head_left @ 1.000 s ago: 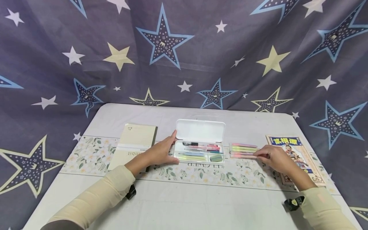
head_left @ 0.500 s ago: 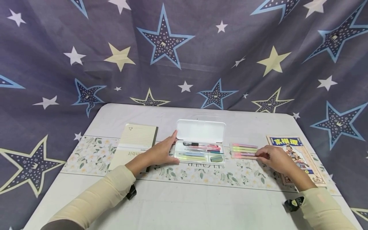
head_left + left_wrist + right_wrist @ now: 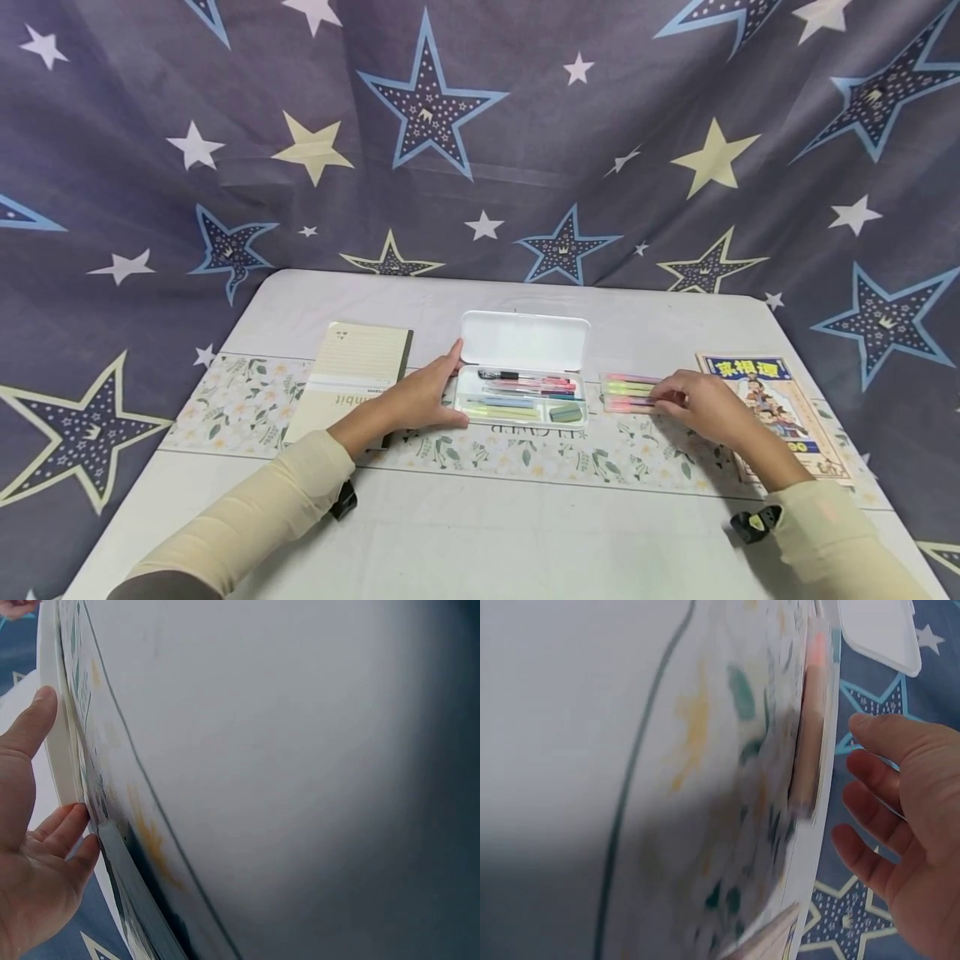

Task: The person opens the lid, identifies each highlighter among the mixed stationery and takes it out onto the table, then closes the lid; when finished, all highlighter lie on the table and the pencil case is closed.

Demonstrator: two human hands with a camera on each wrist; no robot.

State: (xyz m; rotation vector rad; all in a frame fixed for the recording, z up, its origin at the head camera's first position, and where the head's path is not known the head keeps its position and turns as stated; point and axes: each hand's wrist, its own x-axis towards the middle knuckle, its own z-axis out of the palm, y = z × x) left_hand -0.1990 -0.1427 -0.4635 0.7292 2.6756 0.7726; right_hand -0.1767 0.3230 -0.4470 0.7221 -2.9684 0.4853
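A star-patterned curtain [image 3: 480, 92] hangs behind the white table [image 3: 525, 533], which a floral band [image 3: 517, 457] crosses. At the right lies a comic-style book [image 3: 772, 408], partly covered by the right wrist; at the left, a lined notebook [image 3: 348, 375], its near right corner behind the left forearm. Between them sits a white pencil case [image 3: 525, 340], lid raised at the far side, with pens [image 3: 532, 383] and a small green block [image 3: 567, 413] inside.

The left hand [image 3: 416, 396] spans the case's left end, thumb and fingers spread and touching it. The right hand [image 3: 701, 404] is over the right end of a row of coloured pens [image 3: 626, 390] just right of the case. Its fingers are loosely bent and parted, with nothing visible between them; whether they touch the row is unclear.

Half a second ago the right hand was farther right; now it covers more of the row. Left hand, case and notebook look unchanged.
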